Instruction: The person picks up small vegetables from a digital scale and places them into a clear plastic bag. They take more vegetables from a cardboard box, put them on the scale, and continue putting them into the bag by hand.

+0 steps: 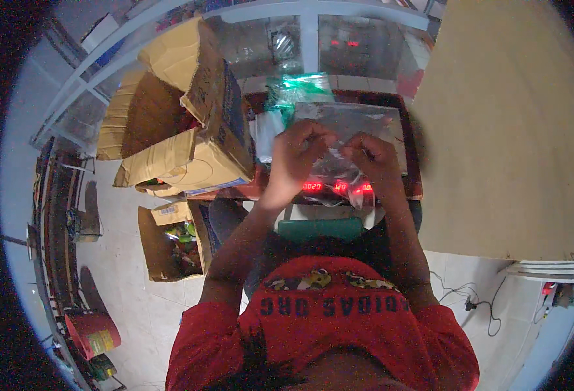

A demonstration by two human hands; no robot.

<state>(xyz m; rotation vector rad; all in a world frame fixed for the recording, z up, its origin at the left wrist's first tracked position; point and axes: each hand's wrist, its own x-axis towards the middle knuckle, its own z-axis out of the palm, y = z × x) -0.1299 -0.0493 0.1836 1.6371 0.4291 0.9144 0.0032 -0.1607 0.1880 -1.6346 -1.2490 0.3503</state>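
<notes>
My left hand point(298, 148) and my right hand point(373, 156) are close together over a digital scale with a flat metal pan point(365, 116). Thin clear plastic, which looks like a bag point(344, 171), spans the gap between my fingertips and hangs down over the scale's front. Both hands are closed in a pinch on its upper part. The scale's lit red display point(336, 187) shows below my hands, partly behind the plastic. Whether anything is inside the bag is too blurred to tell.
Shiny green-tinted plastic packaging point(297, 88) and whitish plastic point(267, 130) lie behind and left of the scale. A large open cardboard box point(218, 153) stands at the left. A smaller box point(153, 244) with colourful packets sits on the floor. A big tan panel point(508, 143) blocks the right.
</notes>
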